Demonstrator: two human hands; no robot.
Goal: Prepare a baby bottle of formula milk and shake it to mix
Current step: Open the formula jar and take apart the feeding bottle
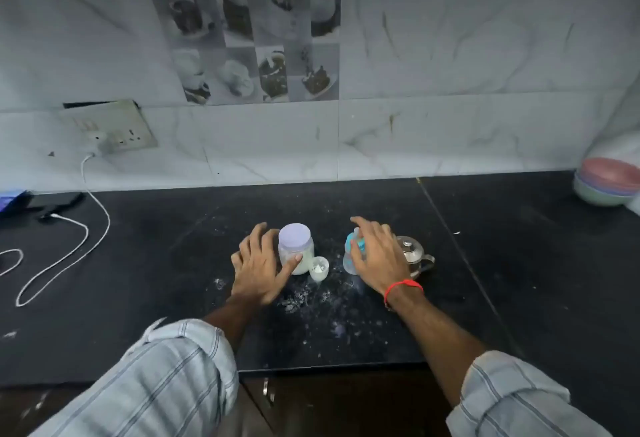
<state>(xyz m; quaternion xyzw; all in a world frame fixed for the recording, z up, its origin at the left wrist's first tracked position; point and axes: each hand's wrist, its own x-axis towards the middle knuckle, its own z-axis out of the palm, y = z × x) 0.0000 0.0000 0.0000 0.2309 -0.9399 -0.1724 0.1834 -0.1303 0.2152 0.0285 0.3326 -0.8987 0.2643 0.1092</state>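
Note:
A clear jar of white formula powder with a pale lilac lid stands mid-counter. My left hand is beside it on the left, fingers spread, thumb touching the jar's front. A small white scoop cup with powder sits just right of the jar. The baby bottle, clear with a blue collar, stands further right. My right hand reaches over it with fingers extended, covering most of it. Whether the hand touches the bottle is unclear.
A small steel kettle stands right behind my right hand. Spilled powder specks lie on the black counter. A white charging cable and phone lie at left. Stacked coloured bowls sit at the far right.

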